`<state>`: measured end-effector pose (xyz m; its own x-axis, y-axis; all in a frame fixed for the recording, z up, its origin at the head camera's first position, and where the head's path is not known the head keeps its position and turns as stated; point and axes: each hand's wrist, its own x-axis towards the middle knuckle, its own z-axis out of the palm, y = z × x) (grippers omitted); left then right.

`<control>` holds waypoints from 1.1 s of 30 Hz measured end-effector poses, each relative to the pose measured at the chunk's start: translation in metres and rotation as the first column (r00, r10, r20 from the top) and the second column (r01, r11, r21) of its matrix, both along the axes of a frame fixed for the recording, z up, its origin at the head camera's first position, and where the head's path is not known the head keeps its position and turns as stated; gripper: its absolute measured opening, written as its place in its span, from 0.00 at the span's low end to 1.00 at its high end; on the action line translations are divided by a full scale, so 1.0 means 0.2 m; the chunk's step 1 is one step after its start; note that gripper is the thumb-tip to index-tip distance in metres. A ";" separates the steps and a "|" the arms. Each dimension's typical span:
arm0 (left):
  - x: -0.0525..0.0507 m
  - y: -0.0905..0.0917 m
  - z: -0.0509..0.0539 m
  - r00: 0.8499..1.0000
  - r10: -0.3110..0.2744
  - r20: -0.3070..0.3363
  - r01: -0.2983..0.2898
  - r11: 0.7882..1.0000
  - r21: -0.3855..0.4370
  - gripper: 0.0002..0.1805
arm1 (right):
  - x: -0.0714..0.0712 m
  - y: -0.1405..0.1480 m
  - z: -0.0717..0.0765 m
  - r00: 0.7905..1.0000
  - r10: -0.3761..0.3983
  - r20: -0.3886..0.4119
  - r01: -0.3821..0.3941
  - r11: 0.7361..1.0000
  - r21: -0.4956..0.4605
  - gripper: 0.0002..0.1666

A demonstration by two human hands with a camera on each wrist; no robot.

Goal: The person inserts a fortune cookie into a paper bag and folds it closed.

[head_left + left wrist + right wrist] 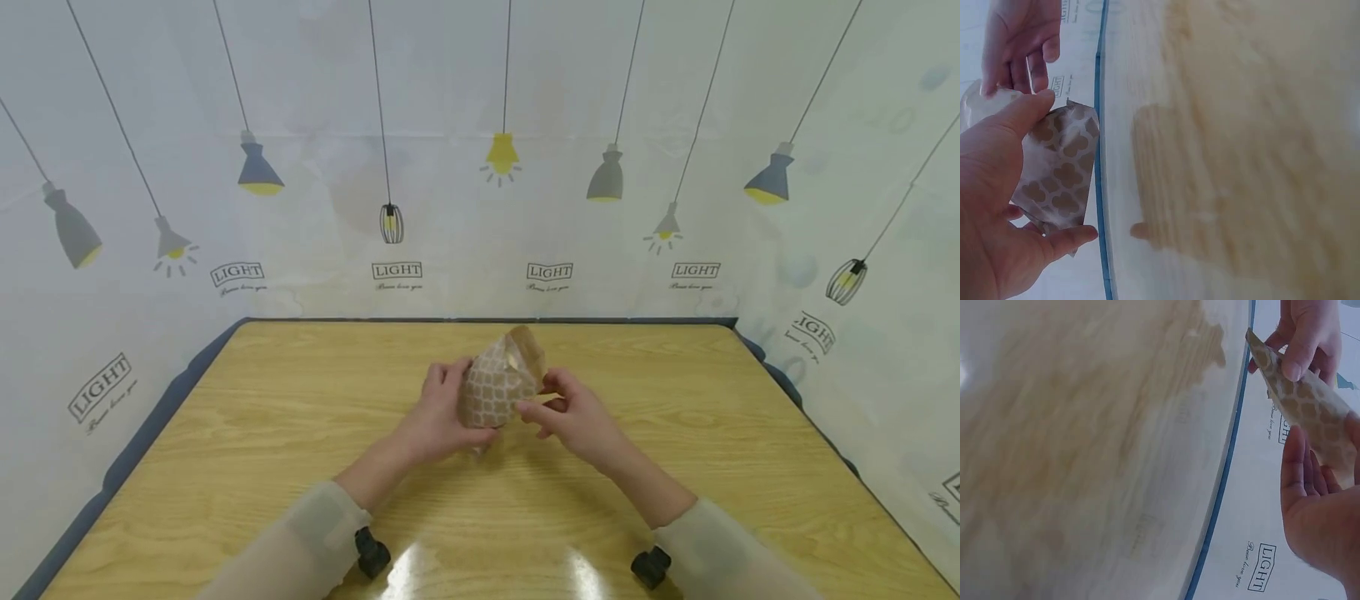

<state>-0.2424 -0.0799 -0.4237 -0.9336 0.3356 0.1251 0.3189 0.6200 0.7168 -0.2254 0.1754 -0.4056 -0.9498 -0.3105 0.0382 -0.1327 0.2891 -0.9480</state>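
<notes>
A brown paper bag (498, 387) with a white lattice pattern is held above the table, tilted, its plain brown flap or mouth toward the upper right. The left hand (442, 417) grips its left side and bottom, thumb on the near face. In the left wrist view, the bag (1063, 178) lies between that hand's thumb and fingers. At the bag's right edge is the right hand (573, 417), thumb and fingers apart and loosely bent, touching it. The right wrist view shows this hand (1322, 519) below the bag (1313, 412). The bag's inside is hidden.
The wood-grain table (300, 400) has a dark blue edge. White walls (450, 100) printed with hanging lamps and lettering stand behind it and at both sides. A small black device (371, 552) sits at the left sleeve and another black device (651, 567) at the right sleeve.
</notes>
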 end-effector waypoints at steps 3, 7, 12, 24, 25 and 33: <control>0.01 0.00 -0.01 1.000 -0.003 0.029 0.003 1.000 0.018 0.66 | -0.01 -0.01 -0.01 1.000 -0.018 -0.016 0.018 1.000 -0.007 0.30; 0.01 0.00 -0.01 0.999 -0.010 0.051 0.006 0.998 0.062 0.61 | -0.02 0.00 -0.01 0.998 -0.039 -0.058 0.039 0.999 0.003 0.27; 0.00 -0.01 0.00 0.997 -0.018 0.080 0.007 0.991 0.132 0.46 | -0.04 0.04 0.01 0.995 -0.041 -0.091 0.045 0.998 0.042 0.25; -0.02 -0.01 0.03 0.988 -0.145 0.062 0.103 0.891 0.442 0.30 | -0.05 0.13 0.02 0.992 0.083 -0.090 -0.080 0.996 0.040 0.23; -0.02 -0.01 0.03 0.988 -0.145 0.056 0.105 0.889 0.445 0.29 | -0.05 0.13 0.02 0.993 0.076 -0.095 -0.072 0.996 0.051 0.23; -0.01 -0.02 0.02 0.980 -0.106 -0.168 0.163 0.913 0.374 0.45 | -0.05 0.11 0.02 0.959 0.008 -0.282 0.017 0.996 0.088 0.36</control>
